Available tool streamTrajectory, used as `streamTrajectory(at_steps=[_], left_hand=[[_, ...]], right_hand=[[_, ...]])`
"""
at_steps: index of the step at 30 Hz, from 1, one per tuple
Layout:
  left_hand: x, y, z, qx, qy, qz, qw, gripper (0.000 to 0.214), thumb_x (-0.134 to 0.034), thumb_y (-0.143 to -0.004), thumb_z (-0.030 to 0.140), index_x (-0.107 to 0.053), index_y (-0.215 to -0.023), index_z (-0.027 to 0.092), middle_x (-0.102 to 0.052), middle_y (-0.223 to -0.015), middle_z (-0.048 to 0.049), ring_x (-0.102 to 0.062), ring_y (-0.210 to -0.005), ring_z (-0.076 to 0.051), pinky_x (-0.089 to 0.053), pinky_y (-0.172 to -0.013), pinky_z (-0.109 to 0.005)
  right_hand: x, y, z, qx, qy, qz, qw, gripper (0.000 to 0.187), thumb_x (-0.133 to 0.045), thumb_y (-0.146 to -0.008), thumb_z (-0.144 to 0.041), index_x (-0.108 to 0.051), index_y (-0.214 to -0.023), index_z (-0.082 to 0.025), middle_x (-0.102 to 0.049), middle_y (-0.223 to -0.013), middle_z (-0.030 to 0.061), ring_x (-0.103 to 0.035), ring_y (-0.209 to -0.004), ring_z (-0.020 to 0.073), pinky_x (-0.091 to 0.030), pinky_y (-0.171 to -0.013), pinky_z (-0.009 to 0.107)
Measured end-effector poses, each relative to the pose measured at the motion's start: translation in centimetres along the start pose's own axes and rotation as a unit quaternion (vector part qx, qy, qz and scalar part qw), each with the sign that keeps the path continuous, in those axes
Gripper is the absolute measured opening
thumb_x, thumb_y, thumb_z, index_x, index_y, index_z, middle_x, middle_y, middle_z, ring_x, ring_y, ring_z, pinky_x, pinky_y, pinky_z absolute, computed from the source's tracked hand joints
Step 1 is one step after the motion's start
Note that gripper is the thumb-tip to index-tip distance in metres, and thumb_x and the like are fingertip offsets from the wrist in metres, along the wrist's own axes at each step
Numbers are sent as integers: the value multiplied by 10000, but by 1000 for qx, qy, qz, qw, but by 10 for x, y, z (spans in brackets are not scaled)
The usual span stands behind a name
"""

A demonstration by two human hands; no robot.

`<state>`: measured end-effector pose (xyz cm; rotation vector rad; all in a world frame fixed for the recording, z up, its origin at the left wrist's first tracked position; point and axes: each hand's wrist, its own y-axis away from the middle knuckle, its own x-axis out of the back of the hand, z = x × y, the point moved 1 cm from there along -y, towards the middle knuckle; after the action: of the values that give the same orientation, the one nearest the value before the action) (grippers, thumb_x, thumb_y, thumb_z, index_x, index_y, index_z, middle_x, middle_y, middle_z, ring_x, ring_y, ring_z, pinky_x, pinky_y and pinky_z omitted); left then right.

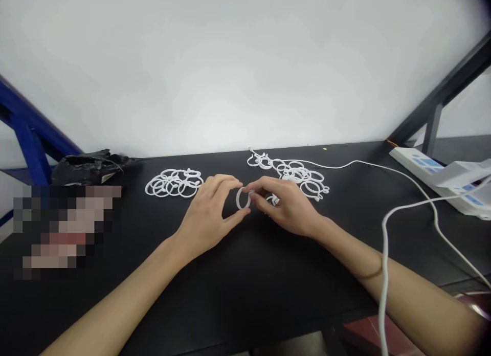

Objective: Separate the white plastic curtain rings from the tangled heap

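A white curtain ring (238, 199) stands upright between my two hands, above the black tabletop. My left hand (209, 205) spans it, fingertips at its top and thumb at its lower edge. On the other side, my right hand (287, 205) pinches the ring's right edge between thumb and fingers, which partly hide it. Beyond my left hand lies a loose pile of similar white rings (165, 185). Another cluster of rings (311, 185), some with small eyelets showing, lies behind my right hand. One small white piece (273, 198) is partly covered by my right hand.
A white cable (384, 253) loops over the right side, in front of my right forearm. White power strips (422, 167) lie at the right. Crumpled black plastic (86, 167) sits at the back left, near a blue metal frame (28, 126). A pale wall (245, 69) rises behind.
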<state>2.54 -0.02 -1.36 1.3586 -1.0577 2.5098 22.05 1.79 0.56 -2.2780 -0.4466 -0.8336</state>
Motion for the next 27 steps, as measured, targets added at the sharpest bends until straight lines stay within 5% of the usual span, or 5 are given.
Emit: streamTrajectory(at_steps=[3,10,14,20,27], left_hand=[[0,0,-1,10,9,-30,999,417,-578,-918,379,-491,-1289,209,-602,-1240,-73,-528,-1137,-238,-439,-986,-432],[1,-1,-1,30,35,-58,997,309,-582,-902,385,-563,-1163,220,-630,-1083,-43,-542,-1009,-229,-481,-893,-406],[3,-3,0,77,24,-43,996,364,-565,-900,403,-557,-1220,231,-609,-1038,-43,-529,-994,-237,-474,-891,-425],[12,-7,-5,114,17,3,993,397,-536,-908,418,-549,-1277,271,-617,-890,-6,-555,-886,-214,-456,-884,-428],[9,-8,5,194,137,-18,971,270,-564,-886,486,-572,-1024,254,-595,-709,52,-596,-719,-166,-463,-734,-319]], right_hand=[[2,-1,-2,0,-1,0,1000,123,-550,-920,-184,-662,-972,-187,-701,-845,3,-604,-691,99,-484,-644,217],[-2,2,1,-15,-13,-7,1000,180,-544,-937,-229,-657,-1076,-212,-718,-925,15,-639,-752,119,-507,-683,236],[-3,1,6,-38,2,10,999,323,-556,-933,-239,-572,-1254,-212,-698,-916,15,-632,-761,128,-519,-726,267],[-4,1,8,-41,31,18,999,276,-548,-928,-228,-586,-1201,-213,-677,-909,30,-628,-769,141,-529,-747,300],[-5,5,-2,-1,43,-42,998,416,-687,-858,-364,-561,-1229,-224,-657,-1018,48,-641,-892,177,-531,-789,325]])
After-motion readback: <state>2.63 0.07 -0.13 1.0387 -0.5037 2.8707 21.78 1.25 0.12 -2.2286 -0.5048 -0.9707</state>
